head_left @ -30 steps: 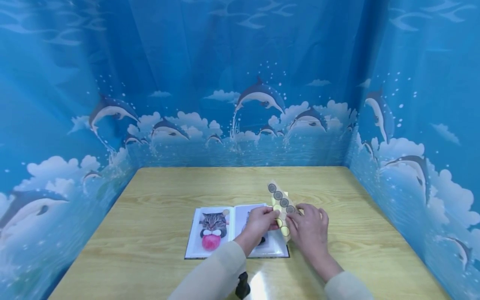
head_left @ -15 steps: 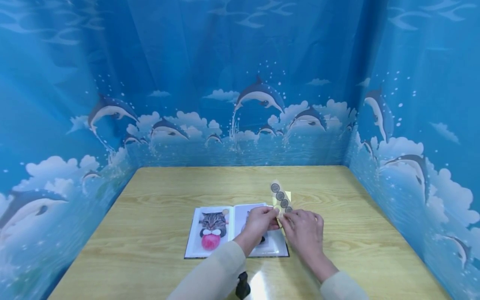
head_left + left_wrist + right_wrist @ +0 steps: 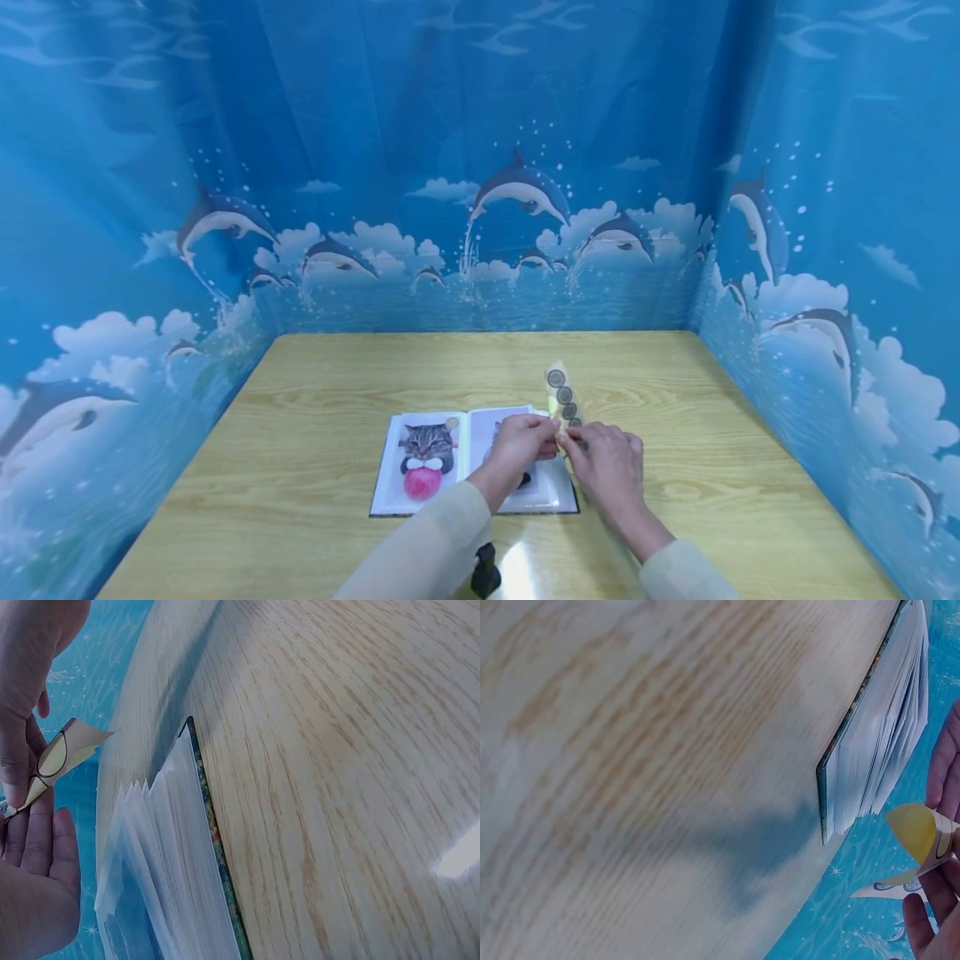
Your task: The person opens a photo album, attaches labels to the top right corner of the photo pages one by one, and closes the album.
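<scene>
My left hand and right hand each pinch the printed sheet, raised off the table near the open album's far right corner; this two-handed grip presumably steadies the thin, curling paper.

No words, brands or numbers can be read. The strip that the left hand and right hand pinch bears dark round marks, just beyond the fingertips, too small to make out. Left of the hands, a round spot on the book is also illegible.
</scene>
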The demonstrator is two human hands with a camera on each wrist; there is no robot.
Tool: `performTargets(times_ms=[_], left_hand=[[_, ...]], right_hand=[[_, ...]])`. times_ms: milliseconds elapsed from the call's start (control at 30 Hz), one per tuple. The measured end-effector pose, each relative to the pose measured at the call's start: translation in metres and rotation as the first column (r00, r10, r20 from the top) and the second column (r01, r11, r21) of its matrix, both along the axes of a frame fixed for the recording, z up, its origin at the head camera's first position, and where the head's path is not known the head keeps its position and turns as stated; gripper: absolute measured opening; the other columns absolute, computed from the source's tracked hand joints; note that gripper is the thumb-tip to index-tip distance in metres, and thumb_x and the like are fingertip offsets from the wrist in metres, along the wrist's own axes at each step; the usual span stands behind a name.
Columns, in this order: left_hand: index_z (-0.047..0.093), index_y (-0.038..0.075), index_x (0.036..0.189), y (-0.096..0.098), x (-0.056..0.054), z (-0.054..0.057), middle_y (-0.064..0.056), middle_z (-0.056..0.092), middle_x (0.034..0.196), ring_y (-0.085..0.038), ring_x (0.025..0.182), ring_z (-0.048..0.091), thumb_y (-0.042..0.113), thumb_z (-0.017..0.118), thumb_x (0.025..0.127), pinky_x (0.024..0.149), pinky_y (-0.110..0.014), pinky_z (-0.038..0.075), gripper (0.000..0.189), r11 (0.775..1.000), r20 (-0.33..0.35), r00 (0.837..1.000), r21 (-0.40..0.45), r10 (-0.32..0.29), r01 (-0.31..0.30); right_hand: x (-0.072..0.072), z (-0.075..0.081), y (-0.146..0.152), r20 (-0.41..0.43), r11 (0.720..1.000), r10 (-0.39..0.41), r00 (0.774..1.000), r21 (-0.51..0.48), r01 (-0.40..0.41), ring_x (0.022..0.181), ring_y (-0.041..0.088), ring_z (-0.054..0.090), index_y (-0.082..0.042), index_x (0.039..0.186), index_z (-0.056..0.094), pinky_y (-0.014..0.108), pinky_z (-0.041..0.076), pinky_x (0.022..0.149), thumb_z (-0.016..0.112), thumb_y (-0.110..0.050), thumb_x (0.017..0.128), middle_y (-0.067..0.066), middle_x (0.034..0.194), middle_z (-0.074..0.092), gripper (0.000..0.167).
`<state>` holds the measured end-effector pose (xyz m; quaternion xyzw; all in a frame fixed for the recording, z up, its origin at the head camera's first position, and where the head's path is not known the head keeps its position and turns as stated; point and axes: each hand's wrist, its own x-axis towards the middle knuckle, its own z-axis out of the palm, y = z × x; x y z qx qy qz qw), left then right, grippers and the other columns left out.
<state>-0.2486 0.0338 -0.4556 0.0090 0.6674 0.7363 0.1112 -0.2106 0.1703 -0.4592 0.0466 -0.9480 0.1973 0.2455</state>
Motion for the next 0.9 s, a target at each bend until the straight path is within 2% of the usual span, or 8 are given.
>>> performTargets(times_ms=[300, 467, 633, 767, 900], left_hand=[[0.071, -0.006, 0.099, 0.0006, -0.0015, -0.0018, -0.009, 0.072, 0.082, -0.013, 0.068, 0.066, 0.013, 0.067, 0.093, 0.072, -0.034, 0.06, 0.02, 0.999, -0.013, 1.0, -0.035, 0.003, -0.004], [0.071, -0.006, 0.099, 0.0009, -0.0022, -0.0025, -0.007, 0.072, 0.081, -0.012, 0.068, 0.066, 0.014, 0.067, 0.094, 0.072, -0.034, 0.06, 0.02, 0.999, -0.006, 1.0, -0.041, 0.007, -0.008], [0.071, -0.005, 0.102, 0.0012, -0.0001, -0.0022, -0.009, 0.071, 0.081, -0.016, 0.07, 0.068, 0.014, 0.068, 0.094, 0.069, -0.034, 0.061, 0.021, 1.0, 0.001, 1.0, -0.009, 0.015, -0.015], [0.07, -0.006, 0.104, 0.0016, -0.0003, -0.002, -0.009, 0.072, 0.082, -0.016, 0.07, 0.068, 0.014, 0.068, 0.094, 0.068, -0.034, 0.061, 0.022, 1.0, 0.009, 1.0, 0.01, 0.024, -0.024], [0.069, -0.007, 0.105, 0.0019, -0.003, -0.0031, -0.01, 0.072, 0.084, -0.015, 0.07, 0.068, 0.007, 0.069, 0.091, 0.071, -0.034, 0.061, 0.019, 1.0, 0.02, 1.0, 0.015, 0.021, -0.021]], right_hand=[[-0.0011, -0.0026, -0.0007, -0.021, 0.996, 0.004, 1.0, 0.085, -0.002, 0.09, 0.03, 0.065, -0.012, 0.1, 0.076, 0.056, 0.042, 0.091, 0.072, -0.027, 0.091, 0.006, 0.092, 0.073, 0.018], [-0.0017, -0.0026, -0.0009, -0.022, 0.995, 0.005, 1.0, 0.097, -0.003, 0.088, 0.03, 0.066, -0.012, 0.099, 0.076, 0.055, 0.042, 0.091, 0.07, -0.023, 0.092, 0.006, 0.09, 0.073, 0.015], [-0.0011, -0.0038, -0.0004, -0.026, 0.997, 0.01, 1.0, 0.074, -0.008, 0.089, 0.03, 0.066, -0.011, 0.1, 0.076, 0.054, 0.042, 0.09, 0.069, -0.022, 0.092, 0.007, 0.092, 0.074, 0.015], [-0.0001, -0.0052, -0.0003, -0.011, 0.999, 0.013, 1.0, 0.03, -0.013, 0.095, 0.031, 0.067, -0.011, 0.103, 0.076, 0.054, 0.041, 0.093, 0.07, -0.027, 0.092, 0.009, 0.1, 0.074, 0.021], [0.0003, -0.0059, -0.001, 0.005, 1.0, 0.013, 1.0, -0.001, -0.013, 0.098, 0.031, 0.067, -0.011, 0.105, 0.075, 0.055, 0.04, 0.095, 0.071, -0.032, 0.091, 0.01, 0.104, 0.074, 0.025]])
